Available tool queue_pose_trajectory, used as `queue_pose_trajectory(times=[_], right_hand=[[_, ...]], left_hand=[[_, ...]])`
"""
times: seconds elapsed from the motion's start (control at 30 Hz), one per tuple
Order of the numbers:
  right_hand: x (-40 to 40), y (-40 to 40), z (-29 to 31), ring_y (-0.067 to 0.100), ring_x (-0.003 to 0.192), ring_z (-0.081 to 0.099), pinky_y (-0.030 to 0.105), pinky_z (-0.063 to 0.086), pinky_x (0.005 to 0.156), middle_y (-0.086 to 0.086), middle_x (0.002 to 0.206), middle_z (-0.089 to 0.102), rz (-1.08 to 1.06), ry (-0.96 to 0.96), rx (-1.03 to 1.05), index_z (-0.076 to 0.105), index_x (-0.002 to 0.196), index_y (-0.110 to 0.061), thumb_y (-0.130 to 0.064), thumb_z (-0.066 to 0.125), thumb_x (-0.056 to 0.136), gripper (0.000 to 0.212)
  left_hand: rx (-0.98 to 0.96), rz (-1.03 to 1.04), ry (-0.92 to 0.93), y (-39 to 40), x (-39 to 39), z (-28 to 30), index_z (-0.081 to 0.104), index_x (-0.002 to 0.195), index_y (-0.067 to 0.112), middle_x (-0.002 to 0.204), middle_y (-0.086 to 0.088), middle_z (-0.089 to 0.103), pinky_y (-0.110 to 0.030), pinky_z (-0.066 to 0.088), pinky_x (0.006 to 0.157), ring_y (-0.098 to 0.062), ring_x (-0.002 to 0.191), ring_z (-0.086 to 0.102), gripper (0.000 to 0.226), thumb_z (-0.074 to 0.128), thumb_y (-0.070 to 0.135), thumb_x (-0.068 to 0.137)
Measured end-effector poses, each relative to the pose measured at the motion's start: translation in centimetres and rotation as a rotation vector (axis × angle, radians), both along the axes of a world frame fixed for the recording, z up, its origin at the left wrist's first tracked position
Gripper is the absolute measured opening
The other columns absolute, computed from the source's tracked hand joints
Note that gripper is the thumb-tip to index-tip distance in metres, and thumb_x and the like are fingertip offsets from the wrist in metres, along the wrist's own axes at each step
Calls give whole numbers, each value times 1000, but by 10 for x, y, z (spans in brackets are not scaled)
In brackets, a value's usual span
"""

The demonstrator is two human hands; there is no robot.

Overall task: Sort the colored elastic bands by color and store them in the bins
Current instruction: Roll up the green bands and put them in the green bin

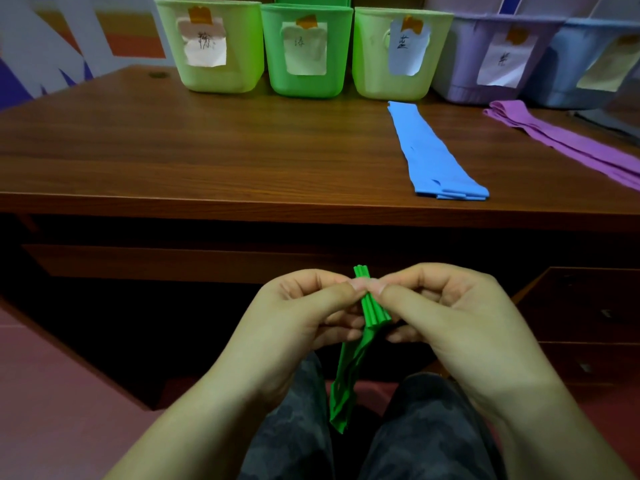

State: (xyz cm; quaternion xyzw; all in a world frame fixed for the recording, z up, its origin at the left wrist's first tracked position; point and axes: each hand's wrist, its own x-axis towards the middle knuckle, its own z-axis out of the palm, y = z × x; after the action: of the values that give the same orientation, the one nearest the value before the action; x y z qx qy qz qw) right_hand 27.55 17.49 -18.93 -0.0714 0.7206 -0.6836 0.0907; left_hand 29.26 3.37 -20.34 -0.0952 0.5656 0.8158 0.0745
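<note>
Folded green elastic band (349, 362): pinched at its upper end between left hand (304, 317) and right hand (446, 313), fingers curled round it, below the wooden worktop (207, 150) edge, tail hanging over the lap. Blue elastic band (429, 150) flat on worktop before labelled plastic bins (306, 50).

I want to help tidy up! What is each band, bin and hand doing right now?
green band: folded up, pinched by both hands, tail hanging down.
left hand: pinches the green band.
right hand: pinches the green band.
blue band: folded flat on the desk.
purple band: lying on the desk.
bins: upright in a row, labelled, insides hidden.
</note>
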Motion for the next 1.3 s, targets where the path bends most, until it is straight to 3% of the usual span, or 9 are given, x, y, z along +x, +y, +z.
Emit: queue_pose_trajectory(times=[0.07,0.17,0.27,0.43,0.73,0.87,1.07,1.3], right_hand=[[1,0,1,8,57,67,15,48,47,8,67,72,-12,1,5,72,70,-8,-32,74,52,30],[0,0,1,12,60,68,16,49,49,10,68,72,-12,-32,1,73,69,-8,-12,75,69,5],[-2,1,-2,14,60,68,16,50,48,10,67,72,-24,-43,-1,74,67,-10,-4,69,76,12],[0,-3,-1,12,57,67,16,48,45,9,63,71,-58,-67,-36,74,60,-14,-2,67,78,23],[0,-5,2,10,55,66,16,48,45,9,63,71,-76,-64,-31,72,59,-12,-4,68,77,20],[1,-4,3,10,57,67,16,48,46,9,65,71,-44,-18,3,72,63,-10,-4,70,75,14],[2,-4,2,11,62,68,17,49,48,6,68,72,-26,-35,-32,75,64,-18,-6,66,79,21],[2,-2,0,13,60,68,18,50,47,9,68,72,-90,-67,-56,72,62,-11,-4,64,81,22]], left_hand=[[7,1,6,-1,0,0,69,73,6,67,-12,67,-18,52,51,-12,55,62,30,69,27,51],[-2,-11,14,-2,1,0,69,78,5,69,-10,68,-17,51,51,-11,57,62,31,69,27,56],[7,-9,21,-2,2,-1,70,71,9,68,-10,69,-17,51,50,-12,56,64,21,68,25,57],[-5,31,63,-1,3,-2,68,69,10,66,-10,67,-18,51,51,-12,54,63,17,67,24,59],[-34,80,122,1,3,-1,67,70,9,62,-11,65,-19,51,51,-13,53,61,19,69,24,58],[-75,77,133,1,2,-2,68,70,11,63,-10,63,-19,50,52,-13,54,60,20,80,22,59],[-21,39,64,-1,0,1,63,75,5,59,-8,64,-18,50,49,-12,51,61,24,67,22,58],[20,55,51,0,1,0,65,64,9,63,-12,65,-19,51,47,-13,50,61,13,66,20,57]])
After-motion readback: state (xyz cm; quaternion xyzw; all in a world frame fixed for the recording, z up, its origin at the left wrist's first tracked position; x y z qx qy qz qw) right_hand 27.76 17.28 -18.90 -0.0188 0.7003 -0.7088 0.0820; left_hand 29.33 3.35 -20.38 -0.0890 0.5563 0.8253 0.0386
